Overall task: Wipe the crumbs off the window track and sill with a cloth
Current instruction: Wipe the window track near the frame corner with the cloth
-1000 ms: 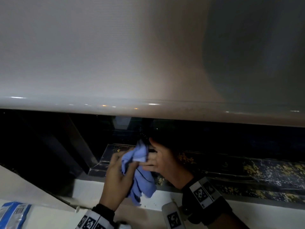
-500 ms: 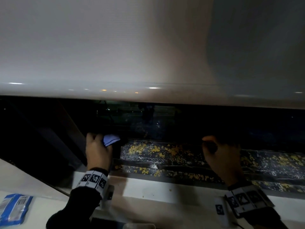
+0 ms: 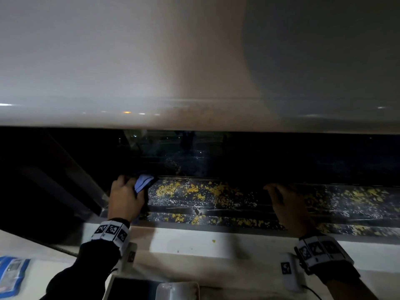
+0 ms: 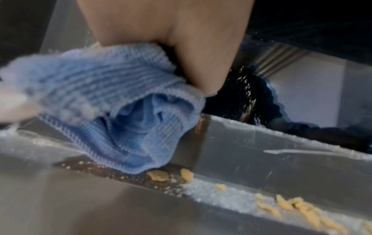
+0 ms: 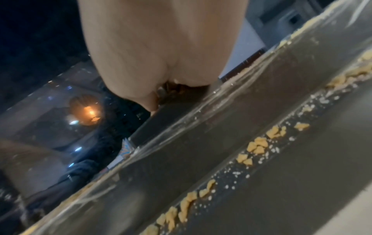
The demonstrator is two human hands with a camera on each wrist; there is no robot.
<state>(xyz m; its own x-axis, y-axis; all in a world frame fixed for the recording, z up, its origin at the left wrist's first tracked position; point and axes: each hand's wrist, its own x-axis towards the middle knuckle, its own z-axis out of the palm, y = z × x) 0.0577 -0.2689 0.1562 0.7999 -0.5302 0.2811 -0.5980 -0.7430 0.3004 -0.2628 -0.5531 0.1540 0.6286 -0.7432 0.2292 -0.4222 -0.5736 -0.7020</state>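
My left hand [image 3: 126,197] grips a bunched blue ribbed cloth [image 3: 142,184] at the left end of the dark window track [image 3: 216,207]. In the left wrist view the cloth [image 4: 120,114] hangs from the fingers [image 4: 201,63], and its lower fold touches the metal channel beside yellow crumbs [image 4: 159,175]. Yellow crumbs [image 3: 194,190] and white grains lie scattered along the track to the right. My right hand [image 3: 281,202] rests on the track farther right, holding nothing, with its fingers [image 5: 147,98] down on a rail. More crumbs [image 5: 255,147] line the channel. One crumb [image 3: 213,241] lies on the white sill [image 3: 238,245].
A pale blind [image 3: 194,61] hangs low over the opening, leaving a narrow gap above the track. A dark frame upright [image 3: 71,169] stands at the left end. A blue packet [image 3: 10,276] lies at the lower left and a white dish [image 3: 177,290] near the bottom edge.
A second ago both hands held the cloth together mid-track. My left hand has carried it to the left end, and my right hand has moved right onto the track.
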